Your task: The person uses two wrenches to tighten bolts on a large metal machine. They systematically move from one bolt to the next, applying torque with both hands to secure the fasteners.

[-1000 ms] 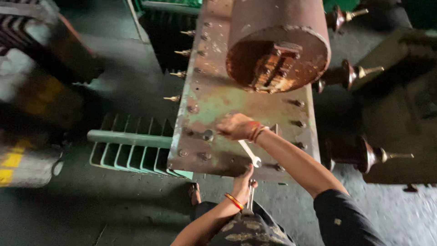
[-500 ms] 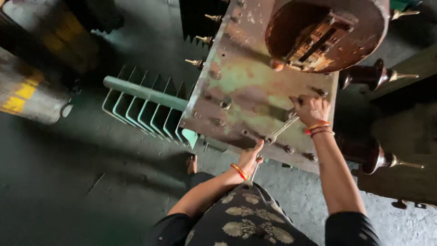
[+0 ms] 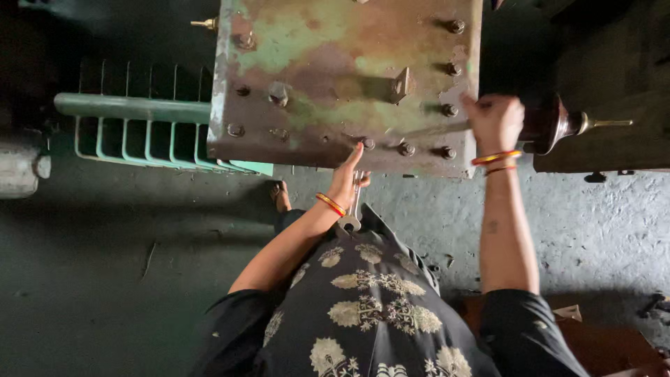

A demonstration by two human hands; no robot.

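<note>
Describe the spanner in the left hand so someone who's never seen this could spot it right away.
Start at the big rusty green plate studded with bolts. At its near edge, the left hand reaches up to a bolt. The spanner hangs below that hand: a slim silvery bar with an open-jawed end, the only bright metal against the dark flowered clothing.

plate [image 3: 335, 77]: metal, rusted, with flaking green paint, matt
bolts [image 3: 447, 152]: dull corroded metal
spanner [image 3: 351, 209]: bare steel, slightly shiny
fins [image 3: 132, 136]: green-painted metal
floor [image 3: 614, 216]: rough grey concrete
bangles [image 3: 495, 158]: glossy
</note>
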